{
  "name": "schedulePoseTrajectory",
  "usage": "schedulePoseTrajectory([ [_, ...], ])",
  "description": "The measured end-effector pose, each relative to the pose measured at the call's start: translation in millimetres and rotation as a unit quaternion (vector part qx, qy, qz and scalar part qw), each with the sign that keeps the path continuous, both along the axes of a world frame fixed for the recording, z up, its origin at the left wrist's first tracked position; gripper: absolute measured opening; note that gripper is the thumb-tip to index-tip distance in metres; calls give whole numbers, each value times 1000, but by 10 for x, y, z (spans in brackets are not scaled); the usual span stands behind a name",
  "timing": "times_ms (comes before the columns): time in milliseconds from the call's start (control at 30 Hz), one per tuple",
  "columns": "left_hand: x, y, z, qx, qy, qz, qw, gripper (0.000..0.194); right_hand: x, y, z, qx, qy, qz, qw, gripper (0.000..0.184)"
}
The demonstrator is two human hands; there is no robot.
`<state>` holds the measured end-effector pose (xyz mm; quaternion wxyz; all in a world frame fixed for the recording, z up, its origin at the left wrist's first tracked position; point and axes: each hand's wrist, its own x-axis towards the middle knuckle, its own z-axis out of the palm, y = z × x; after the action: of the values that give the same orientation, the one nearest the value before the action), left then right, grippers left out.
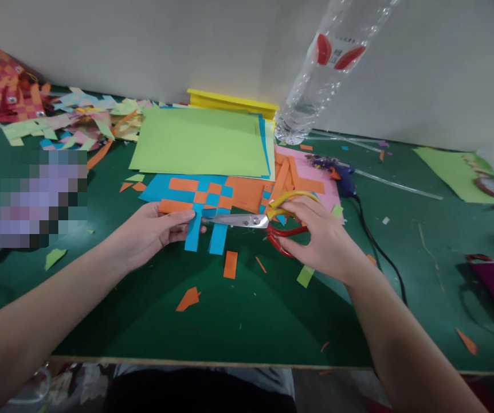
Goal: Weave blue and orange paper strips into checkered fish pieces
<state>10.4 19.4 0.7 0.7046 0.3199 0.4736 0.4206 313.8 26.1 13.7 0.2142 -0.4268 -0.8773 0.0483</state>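
Left hand (159, 232)'s pinched on the woven paper (212, 195), some fingers hidden; right hand (322, 235)'s curled round the scissors (255, 221).

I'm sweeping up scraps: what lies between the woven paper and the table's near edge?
Head view: an orange rectangle and, nearer the edge, an angular orange scrap.

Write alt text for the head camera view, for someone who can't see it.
The left hand holds a woven blue-and-orange paper piece while the right hand works scissors at its strips. Around them on a green table lie paper scraps, stacked green sheets and a glue gun.
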Motion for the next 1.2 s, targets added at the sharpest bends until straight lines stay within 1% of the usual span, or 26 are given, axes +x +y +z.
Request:
schedulePoseTrajectory([
  [133, 12, 14, -12, 3, 3, 11, 1000, 22, 4, -18, 0, -5, -4, 4, 1000, 42],
  [267, 26, -9, -19, 3, 14, -4, 1000, 21, 1, -22, 8, 4, -2, 18, 1000, 41],
  [400, 37, -49, -15, 7, 12, -20, 1000, 12, -7, -24, -3, 5, -3, 17, 1000, 41],
  [500, 42, -55, -22, 6, 16, -28, 999, 14, -14, -31, -10, 1, -6, 15, 1000, 40],
  [867, 78, -36, -30, 0, 33, -7, 999, 18, -1, -10, -17, 11, 3, 34, 999, 34],
  [1000, 78, -32, -35, 10, 39, -16, 999, 19, -2, 2, -16, 6, 10, 38, 999, 32],
  [1067, 75, -33, -32, 15, 44, -20, 999, 17, -3, 7, -15, 3, 16, 31, 999, 33],
  [1200, 71, -39, -23, 24, 48, -15, 998, 16, 1, 22, -16, -2, 31, -7, 999, 33],
])
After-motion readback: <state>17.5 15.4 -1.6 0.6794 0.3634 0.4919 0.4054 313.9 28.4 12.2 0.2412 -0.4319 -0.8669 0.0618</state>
